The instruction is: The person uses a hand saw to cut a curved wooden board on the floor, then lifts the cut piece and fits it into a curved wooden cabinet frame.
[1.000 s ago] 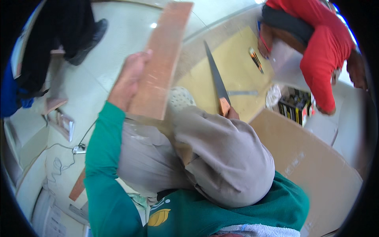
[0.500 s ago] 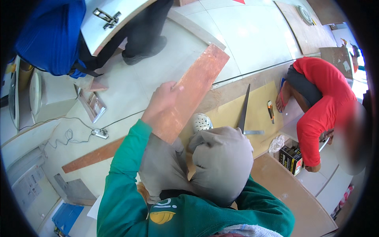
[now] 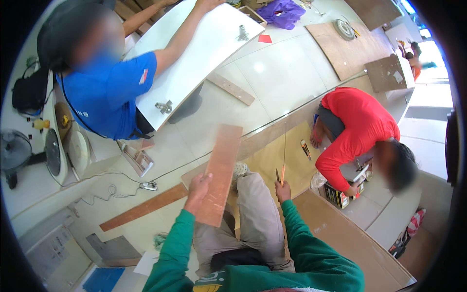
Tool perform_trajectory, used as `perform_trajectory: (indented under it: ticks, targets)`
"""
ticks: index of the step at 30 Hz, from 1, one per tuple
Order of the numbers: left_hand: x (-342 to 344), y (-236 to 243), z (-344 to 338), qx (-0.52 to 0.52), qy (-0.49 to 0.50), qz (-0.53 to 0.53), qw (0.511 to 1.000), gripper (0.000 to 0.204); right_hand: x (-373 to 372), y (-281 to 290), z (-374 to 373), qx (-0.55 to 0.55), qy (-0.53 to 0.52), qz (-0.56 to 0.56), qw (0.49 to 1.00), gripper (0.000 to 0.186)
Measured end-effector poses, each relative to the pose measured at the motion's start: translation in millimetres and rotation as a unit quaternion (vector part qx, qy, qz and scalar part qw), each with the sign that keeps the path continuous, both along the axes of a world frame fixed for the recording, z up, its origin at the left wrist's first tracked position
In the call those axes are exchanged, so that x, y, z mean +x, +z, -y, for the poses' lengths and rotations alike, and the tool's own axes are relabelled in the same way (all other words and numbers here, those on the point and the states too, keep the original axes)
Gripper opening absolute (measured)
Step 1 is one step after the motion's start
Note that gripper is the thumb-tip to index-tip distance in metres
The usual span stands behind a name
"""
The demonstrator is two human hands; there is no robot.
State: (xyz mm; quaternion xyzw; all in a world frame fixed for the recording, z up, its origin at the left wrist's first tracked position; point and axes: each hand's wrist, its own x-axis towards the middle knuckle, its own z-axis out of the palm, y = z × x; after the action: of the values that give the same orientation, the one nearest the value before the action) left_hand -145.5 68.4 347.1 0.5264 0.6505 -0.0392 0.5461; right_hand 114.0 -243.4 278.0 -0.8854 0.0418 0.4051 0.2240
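My left hand (image 3: 198, 191) is closed on the left edge of a reddish-brown wooden board (image 3: 221, 173), held tilted above my lap. To the right of my knee, my right hand (image 3: 282, 191) is closed round an L-shaped metal square (image 3: 284, 146), seen nearly edge-on. A slim orange, pencil-like stick (image 3: 283, 173) shows at the same fingers; its kind is unclear. An orange-and-black utility knife (image 3: 305, 150) lies on the yellowish sheet (image 3: 262, 158) beyond that hand.
Someone in blue handles a white panel (image 3: 194, 63) at upper left. Another person in red crouches at right beside a small box (image 3: 339, 195). A long brown strip (image 3: 141, 210) and a power strip (image 3: 148, 186) lie on the left floor. A brown panel (image 3: 340, 238) lies near right.
My view has shifted, showing more of the person in blue. The board now stands more upright. My right hand has come into view, and the square has left the sheet for it.
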Motion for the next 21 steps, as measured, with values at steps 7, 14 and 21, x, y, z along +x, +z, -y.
perform_trajectory:
  ticks: [7, 14, 21]
  targets:
    - [151, 107, 37, -0.026, -0.088, 0.012, 0.996, 0.055, 70, 165, -81, 0.274, -0.221, -0.284, 0.892, 0.032]
    - [300, 231, 55, 0.006, -0.121, 0.053, 0.991, 0.068, 156, 232, -130, 0.246, -0.153, -0.139, 0.947, 0.032]
    - [431, 297, 1, 0.005, -0.201, 0.179, 0.963, 0.064, 294, 279, -166, 0.367, -0.25, -0.129, 0.887, 0.021]
